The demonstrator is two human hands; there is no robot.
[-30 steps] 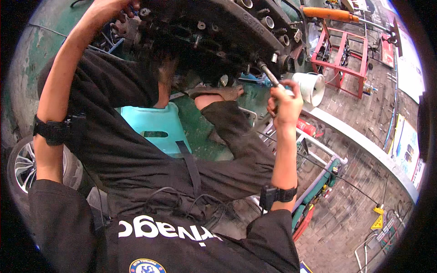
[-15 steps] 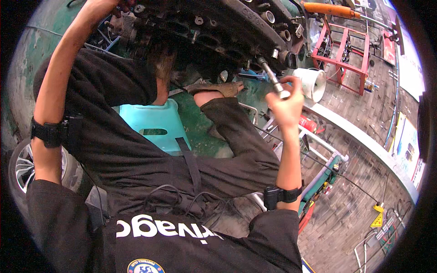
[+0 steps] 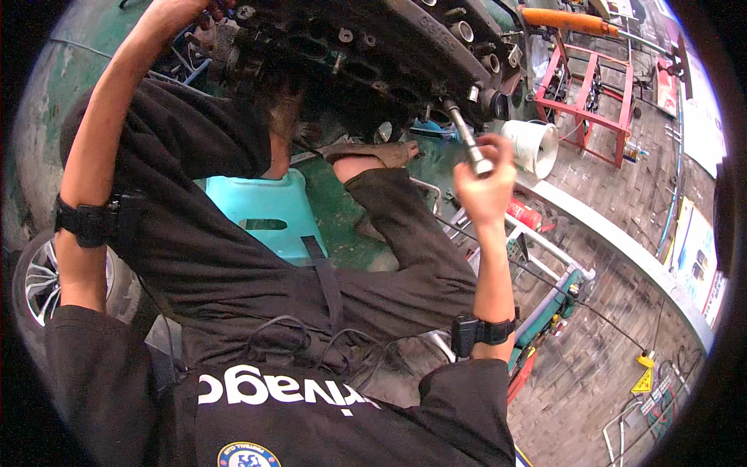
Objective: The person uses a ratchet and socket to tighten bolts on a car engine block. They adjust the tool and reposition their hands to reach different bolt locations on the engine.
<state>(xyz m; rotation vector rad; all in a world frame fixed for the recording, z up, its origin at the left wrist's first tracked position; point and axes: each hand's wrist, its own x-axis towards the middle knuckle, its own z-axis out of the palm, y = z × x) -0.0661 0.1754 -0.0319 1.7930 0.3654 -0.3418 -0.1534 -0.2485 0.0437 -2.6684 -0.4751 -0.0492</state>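
Observation:
A dark, greasy engine block [image 3: 397, 54] lies across the top of the view, with round ports and studs along its side. A metal socket extension bar [image 3: 462, 129] slants down from a fastener spot on the engine's near edge, at the right. My right hand [image 3: 486, 183] is curled round the lower end of the bar, thumb and fingers at its thick head; the fingers are slightly blurred. At the top left, my left hand [image 3: 177, 9] reaches to the left end of the engine. Its fingers are mostly cut off by the picture's edge and dark against the metal.
Under my legs is a turquoise plastic stool [image 3: 268, 210]. A white bucket [image 3: 537, 148] stands right of my right hand, with a red metal frame [image 3: 587, 101] beyond. Nearby lie a red fire extinguisher [image 3: 529, 214] and a metal-railed frame [image 3: 548, 303]. A car wheel [image 3: 48, 284] is at left.
My right hand has shifted slightly down, and its fingers have turned round the bar's end. The bar stays against the engine. My left hand keeps nearly the same place.

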